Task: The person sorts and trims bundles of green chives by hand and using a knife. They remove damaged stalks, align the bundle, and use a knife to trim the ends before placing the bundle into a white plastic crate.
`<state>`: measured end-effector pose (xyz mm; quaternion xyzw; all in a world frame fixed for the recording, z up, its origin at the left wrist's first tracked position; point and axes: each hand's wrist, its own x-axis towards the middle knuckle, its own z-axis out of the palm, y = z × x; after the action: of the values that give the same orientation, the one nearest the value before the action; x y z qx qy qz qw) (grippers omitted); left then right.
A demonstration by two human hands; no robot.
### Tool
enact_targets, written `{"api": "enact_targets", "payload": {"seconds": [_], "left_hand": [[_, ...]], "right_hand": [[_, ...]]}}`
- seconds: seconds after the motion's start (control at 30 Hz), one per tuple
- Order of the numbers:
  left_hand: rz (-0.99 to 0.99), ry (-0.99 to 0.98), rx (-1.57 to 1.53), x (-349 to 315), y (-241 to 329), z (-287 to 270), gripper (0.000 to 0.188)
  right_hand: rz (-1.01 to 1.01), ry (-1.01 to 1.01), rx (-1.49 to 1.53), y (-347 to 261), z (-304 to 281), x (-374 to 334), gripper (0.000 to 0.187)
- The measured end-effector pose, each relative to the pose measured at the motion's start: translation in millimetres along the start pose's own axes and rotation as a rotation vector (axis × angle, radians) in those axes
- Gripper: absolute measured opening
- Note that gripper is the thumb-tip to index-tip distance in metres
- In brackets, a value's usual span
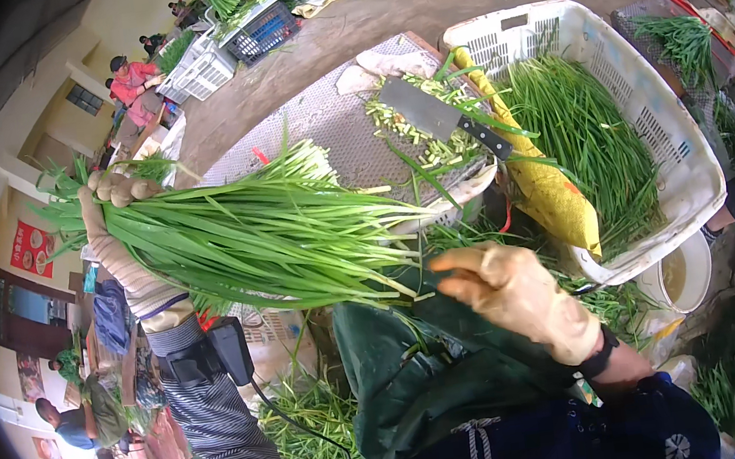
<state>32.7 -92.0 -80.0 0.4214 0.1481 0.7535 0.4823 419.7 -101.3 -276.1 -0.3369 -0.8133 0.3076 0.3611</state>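
Observation:
My left hand (119,188), in a knitted glove with stained fingertips, is closed around the leafy end of a big bunch of garlic chives (266,224). The bunch lies across in front of me, its pale stem ends pointing right. Close to those ends, my right hand (518,294) wears a cream rubber glove with orange-brown fingertips. Its fingers reach left, slightly bent and apart, with nothing visible in them. A cleaver (431,113) with a black handle lies on cut stem pieces (407,137) on the metal-topped work surface (298,114). A second bunch (305,166) rests behind the held one.
A white plastic crate (687,144) of chives stands at right, a yellow sack (531,182) over its near-left rim. A white bucket (689,272) is below it. A green apron (384,365) covers my lap; loose leaves (309,429) lie below. People work among crates (205,66) farther off.

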Motion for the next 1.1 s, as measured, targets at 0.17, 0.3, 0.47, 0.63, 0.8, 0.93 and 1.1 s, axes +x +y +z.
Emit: {"api": "enact_targets", "payload": {"seconds": [0.17,0.3,0.47,0.63,0.8,0.93,1.1], "left_hand": [[-0.006,0.021,-0.003,1.9,-6.1,10.2,0.014],[-0.019,0.003,0.063,-0.3,-8.8,16.9,0.016],[-0.015,0.069,0.064,-1.3,-16.2,15.8,0.016],[-0.044,0.051,0.101,-2.5,-17.9,15.7,0.017],[-0.009,0.132,0.079,-6.2,-27.9,18.0,0.017],[-0.018,0.135,0.077,-9.9,-35.0,17.3,0.016],[-0.01,0.117,0.068,-8.6,-33.8,12.4,0.015]], "right_hand": [[-0.077,-0.054,0.173,-32.3,18.4,57.3,0.022],[0.087,-0.212,0.368,-27.9,22.9,66.9,0.016],[0.099,-0.3,0.385,-24.5,19.0,68.7,0.016],[-0.011,-0.245,0.327,-30.7,18.2,77.1,0.015],[0.005,-0.245,0.368,-49.3,14.1,91.5,0.015],[0.182,-0.301,0.609,-60.9,-3.0,100.2,0.018],[0.149,-0.258,0.506,-46.0,-15.8,77.0,0.03]]}}
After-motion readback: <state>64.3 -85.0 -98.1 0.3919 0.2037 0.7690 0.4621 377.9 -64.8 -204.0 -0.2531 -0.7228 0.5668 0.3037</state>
